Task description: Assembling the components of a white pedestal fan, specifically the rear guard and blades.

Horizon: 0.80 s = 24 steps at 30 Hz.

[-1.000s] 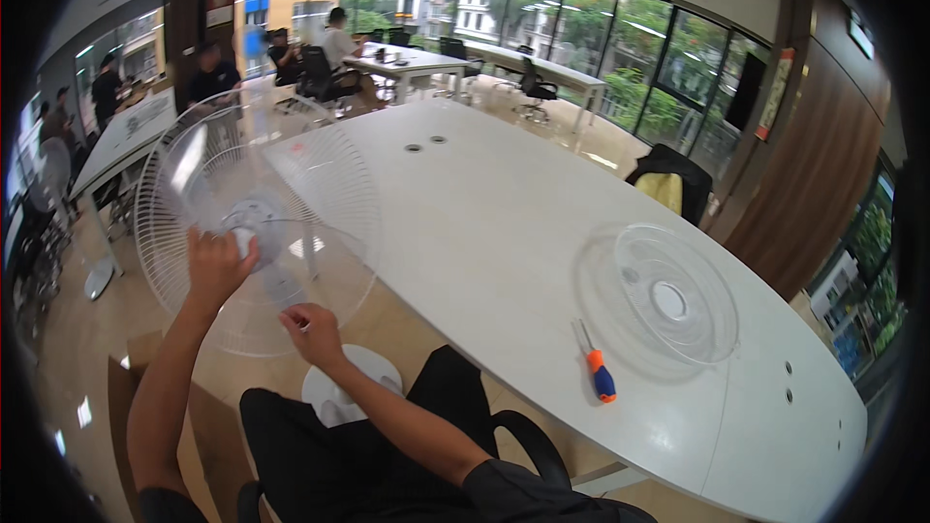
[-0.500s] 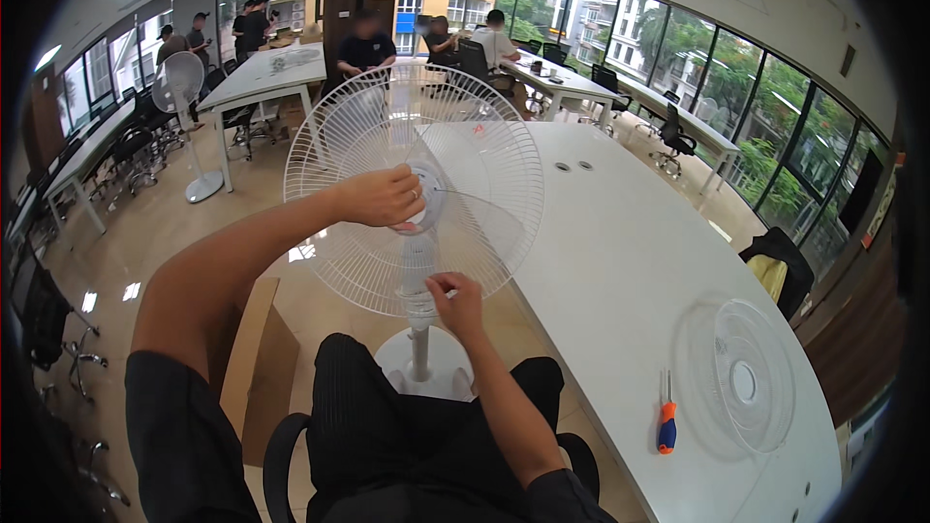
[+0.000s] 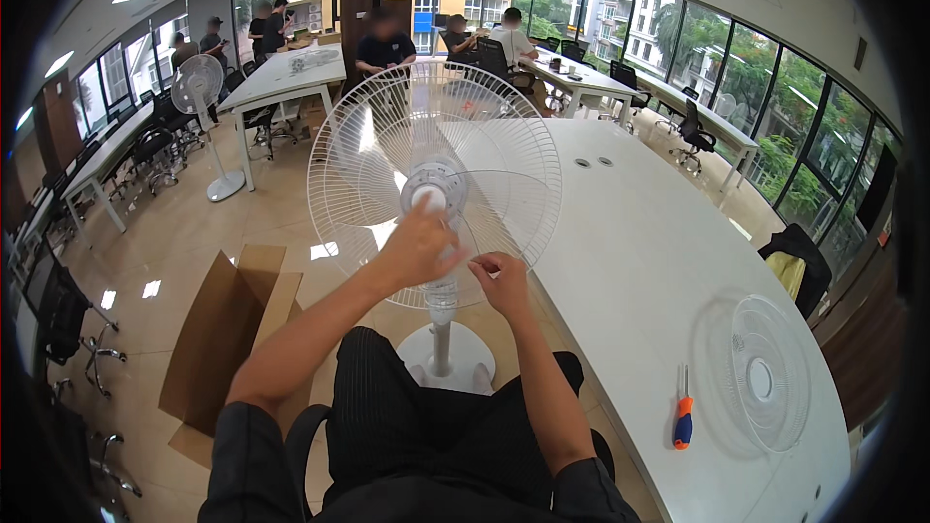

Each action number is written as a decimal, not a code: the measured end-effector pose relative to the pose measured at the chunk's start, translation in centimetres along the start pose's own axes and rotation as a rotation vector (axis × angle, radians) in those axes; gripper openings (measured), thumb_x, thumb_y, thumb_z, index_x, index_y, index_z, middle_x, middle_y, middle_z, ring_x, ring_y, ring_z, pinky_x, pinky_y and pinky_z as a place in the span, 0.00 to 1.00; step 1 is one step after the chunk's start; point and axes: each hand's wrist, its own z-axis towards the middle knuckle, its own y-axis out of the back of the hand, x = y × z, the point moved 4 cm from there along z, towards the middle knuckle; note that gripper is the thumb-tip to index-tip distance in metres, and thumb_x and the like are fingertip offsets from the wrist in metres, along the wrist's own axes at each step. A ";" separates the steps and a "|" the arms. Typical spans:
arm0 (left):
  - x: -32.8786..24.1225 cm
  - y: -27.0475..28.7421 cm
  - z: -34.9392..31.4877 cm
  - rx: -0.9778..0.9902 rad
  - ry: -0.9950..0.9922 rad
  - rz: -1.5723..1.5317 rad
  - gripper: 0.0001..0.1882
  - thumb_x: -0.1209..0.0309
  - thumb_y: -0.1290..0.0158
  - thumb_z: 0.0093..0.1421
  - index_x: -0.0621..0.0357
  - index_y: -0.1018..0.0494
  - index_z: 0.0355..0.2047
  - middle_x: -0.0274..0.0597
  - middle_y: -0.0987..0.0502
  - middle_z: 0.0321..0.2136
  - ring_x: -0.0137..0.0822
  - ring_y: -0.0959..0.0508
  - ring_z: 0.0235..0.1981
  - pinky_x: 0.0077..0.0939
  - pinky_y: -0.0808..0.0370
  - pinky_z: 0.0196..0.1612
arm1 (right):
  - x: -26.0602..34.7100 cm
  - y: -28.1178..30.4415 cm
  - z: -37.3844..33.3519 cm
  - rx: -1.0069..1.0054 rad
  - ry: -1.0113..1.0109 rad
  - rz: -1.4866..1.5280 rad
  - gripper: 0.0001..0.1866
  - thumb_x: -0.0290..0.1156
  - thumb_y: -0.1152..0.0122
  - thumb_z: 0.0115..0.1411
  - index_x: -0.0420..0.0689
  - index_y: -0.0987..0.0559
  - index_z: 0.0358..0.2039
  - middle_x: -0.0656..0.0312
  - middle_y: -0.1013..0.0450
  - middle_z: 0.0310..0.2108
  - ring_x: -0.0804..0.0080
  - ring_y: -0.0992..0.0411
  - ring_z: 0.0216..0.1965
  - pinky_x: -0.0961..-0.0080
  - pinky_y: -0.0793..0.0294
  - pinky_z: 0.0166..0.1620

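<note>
In front of me stands a white pedestal fan (image 3: 441,353) with its rear wire grille (image 3: 341,131) and clear blades (image 3: 499,203) exposed. My left hand (image 3: 417,250) reaches to the white hub cap (image 3: 429,198) at the centre. Its index finger is stretched out against or just before the cap, and the thumb, blurred, stands apart from it. Lower and to the right, my right hand (image 3: 504,283) is closed in a pinch near the bottom edge of the blades. Whatever lies between its fingertips is too small to make out.
A round front grille (image 3: 762,380) lies on the white table (image 3: 620,261) at my right, beside an orange-and-blue screwdriver (image 3: 684,421). An open cardboard box (image 3: 218,353) stands on the floor at my left. Another fan (image 3: 225,184), chairs and several people are farther back.
My left hand has gone from the blades' left side down in front of the hub, its index finger now extended. The right hand has risen slightly, still pinched. The view has shifted left.
</note>
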 end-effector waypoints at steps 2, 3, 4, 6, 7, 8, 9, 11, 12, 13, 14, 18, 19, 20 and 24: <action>-0.5 -0.8 -0.5 0.193 0.032 -0.303 0.14 0.67 0.33 0.47 0.57 0.21 0.33 0.48 0.21 0.35 0.50 0.23 0.43 0.42 0.28 0.49 | -0.2 -0.1 -0.1 -0.013 -0.012 0.007 0.09 0.30 0.32 0.54 0.36 0.17 0.30 0.51 0.21 0.29 0.61 0.23 0.26 0.69 0.25 0.32; -0.6 -0.8 -0.5 0.196 0.033 -0.305 0.14 0.67 0.33 0.47 0.57 0.21 0.33 0.48 0.21 0.35 0.50 0.23 0.43 0.42 0.28 0.49 | -0.2 -0.2 -0.1 -0.021 -0.001 -0.009 0.09 0.30 0.32 0.54 0.36 0.17 0.30 0.51 0.21 0.29 0.61 0.23 0.26 0.69 0.25 0.32; 0.0 -0.2 -0.4 -0.004 0.160 -0.063 0.13 0.67 0.33 0.47 0.57 0.21 0.32 0.48 0.21 0.36 0.50 0.23 0.43 0.41 0.27 0.48 | -0.3 -0.3 -0.1 -0.029 -0.007 -0.011 0.09 0.30 0.32 0.54 0.37 0.17 0.31 0.51 0.21 0.29 0.61 0.23 0.26 0.70 0.25 0.32; 0.2 0.6 -0.4 -0.174 0.232 0.087 0.14 0.67 0.33 0.47 0.57 0.21 0.34 0.48 0.21 0.37 0.49 0.22 0.41 0.42 0.27 0.47 | -0.6 -0.8 -0.4 -0.029 -0.025 -0.011 0.09 0.30 0.33 0.54 0.37 0.17 0.31 0.52 0.21 0.29 0.62 0.23 0.26 0.70 0.25 0.32; 0.3 0.6 -0.3 -0.180 0.230 0.082 0.14 0.67 0.33 0.47 0.57 0.21 0.34 0.48 0.21 0.37 0.49 0.22 0.41 0.42 0.27 0.47 | -0.7 -1.1 -0.5 -0.033 -0.033 0.001 0.10 0.31 0.33 0.54 0.37 0.17 0.32 0.52 0.21 0.29 0.62 0.23 0.26 0.70 0.25 0.33; 0.1 0.6 -0.2 -0.170 0.135 -0.001 0.16 0.67 0.33 0.48 0.58 0.22 0.36 0.49 0.21 0.37 0.49 0.23 0.40 0.42 0.26 0.46 | -0.9 -1.3 -0.7 -0.030 -0.048 0.031 0.10 0.31 0.34 0.55 0.37 0.17 0.33 0.52 0.21 0.30 0.62 0.23 0.27 0.70 0.25 0.33; -0.1 0.7 0.0 -0.183 0.018 -0.082 0.18 0.67 0.34 0.48 0.59 0.22 0.39 0.49 0.22 0.37 0.49 0.23 0.39 0.42 0.26 0.45 | -1.0 -1.5 -0.8 -0.035 -0.039 0.010 0.10 0.31 0.34 0.55 0.37 0.17 0.33 0.52 0.21 0.30 0.62 0.23 0.27 0.70 0.25 0.33; 1.3 0.6 0.2 -0.135 0.233 -0.038 0.19 0.67 0.34 0.49 0.60 0.23 0.40 0.49 0.23 0.37 0.49 0.23 0.39 0.41 0.25 0.44 | -1.3 -2.0 -1.0 -0.073 -0.105 0.027 0.10 0.31 0.35 0.56 0.38 0.17 0.33 0.51 0.20 0.31 0.62 0.23 0.28 0.70 0.25 0.33; 2.2 0.7 0.1 -0.149 0.411 0.003 0.19 0.67 0.34 0.50 0.61 0.23 0.41 0.50 0.24 0.38 0.49 0.23 0.40 0.40 0.25 0.43 | -1.3 -2.3 -1.1 -0.074 -0.112 0.029 0.10 0.31 0.35 0.56 0.38 0.17 0.33 0.51 0.20 0.31 0.62 0.23 0.28 0.70 0.25 0.33; 2.6 0.5 0.2 -0.106 0.432 0.007 0.19 0.67 0.34 0.50 0.61 0.23 0.41 0.50 0.24 0.38 0.49 0.23 0.40 0.40 0.25 0.43 | -1.3 -2.3 -1.2 -0.134 -0.102 0.050 0.09 0.31 0.34 0.56 0.38 0.17 0.32 0.55 0.21 0.27 0.69 0.25 0.26 0.74 0.26 0.32; 2.7 0.2 0.4 -0.051 0.405 0.020 0.19 0.67 0.35 0.50 0.62 0.23 0.42 0.50 0.25 0.38 0.49 0.23 0.39 0.39 0.24 0.42 | -1.3 -2.3 -1.4 -0.189 -0.091 0.068 0.08 0.30 0.34 0.56 0.38 0.17 0.32 0.60 0.22 0.24 0.75 0.26 0.24 0.78 0.26 0.32; 2.8 -0.7 0.5 0.014 0.303 0.110 0.20 0.66 0.35 0.52 0.63 0.24 0.42 0.51 0.27 0.40 0.49 0.23 0.39 0.37 0.23 0.39 | -1.8 -3.2 -2.2 -0.258 -0.194 0.024 0.08 0.31 0.33 0.57 0.38 0.17 0.31 0.60 0.22 0.24 0.75 0.27 0.24 0.78 0.27 0.31; 2.8 -0.8 0.4 -0.012 0.281 0.105 0.20 0.66 0.35 0.52 0.63 0.24 0.42 0.51 0.27 0.40 0.49 0.23 0.39 0.37 0.23 0.39 | -2.0 -3.6 -2.4 -0.264 -0.196 0.039 0.09 0.31 0.33 0.57 0.38 0.17 0.31 0.60 0.22 0.24 0.76 0.27 0.24 0.79 0.27 0.31; 2.7 -0.9 0.2 -0.026 0.262 0.119 0.20 0.66 0.36 0.52 0.64 0.24 0.43 0.51 0.27 0.39 0.48 0.23 0.39 0.36 0.23 0.38 | -2.1 -4.0 -2.5 -0.267 -0.196 0.054 0.09 0.32 0.33 0.58 0.38 0.17 0.31 0.60 0.22 0.25 0.76 0.27 0.24 0.79 0.27 0.31; 2.9 -1.7 0.0 -0.050 0.229 0.170 0.19 0.67 0.38 0.55 0.65 0.26 0.44 0.49 0.28 0.37 0.46 0.24 0.38 0.34 0.23 0.35 | -3.4 -6.8 -3.6 -0.221 -0.237 0.137 0.10 0.32 0.34 0.58 0.38 0.17 0.32 0.62 0.22 0.25 0.78 0.26 0.25 0.80 0.27 0.31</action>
